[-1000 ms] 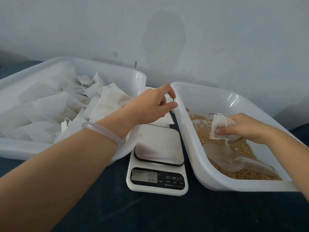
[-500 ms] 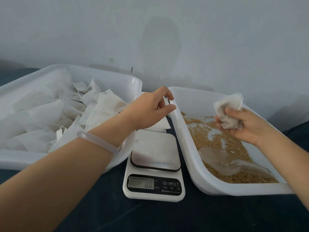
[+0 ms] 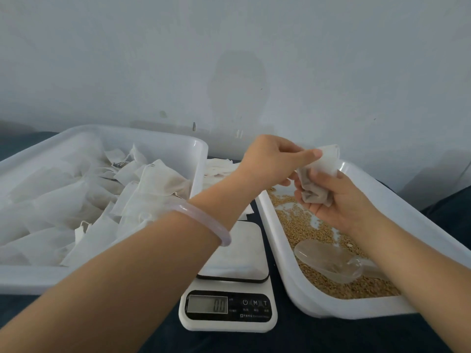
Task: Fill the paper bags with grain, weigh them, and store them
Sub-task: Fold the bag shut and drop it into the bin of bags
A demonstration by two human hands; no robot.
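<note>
— Our right hand point(image 3: 339, 200) grips the paper bag point(image 3: 327, 160), fingers curled round its lower, bunched part. Our left hand point(image 3: 270, 161) pinches the bag's upper edge between thumb and forefinger.

— Agreed, we hold it with both hands. And where is the bag, taking the scale point(image 3: 229, 309) as the middle of the dial?

— At about one o'clock, raised over the far end of the grain tray point(image 3: 285, 250) and touching neither the tray nor the scale. Its lower part looks darker than its white top; whether grain is inside we cannot tell.

— The grain tray itself lies at three o'clock, just beside the scale. We see the grain point(image 3: 305, 225) spread thinly along its floor, with a clear scoop point(image 3: 328, 261) lying on it at the near end.

— At nine to ten o'clock stands the other white tray point(image 3: 127, 131), heaped with white bags point(image 3: 142, 189). Our left forearm crosses its near corner, a pale bracelet point(image 3: 204, 217) on the wrist.

— At twelve o'clock, behind the scale, we see a few flat loose bags point(image 3: 219, 169) between the two trays.

— The scale's platform carries nothing and its display seems to show zeros. Everything sits on a dark cloth point(image 3: 331, 335) against a pale wall point(image 3: 229, 59).
</note>
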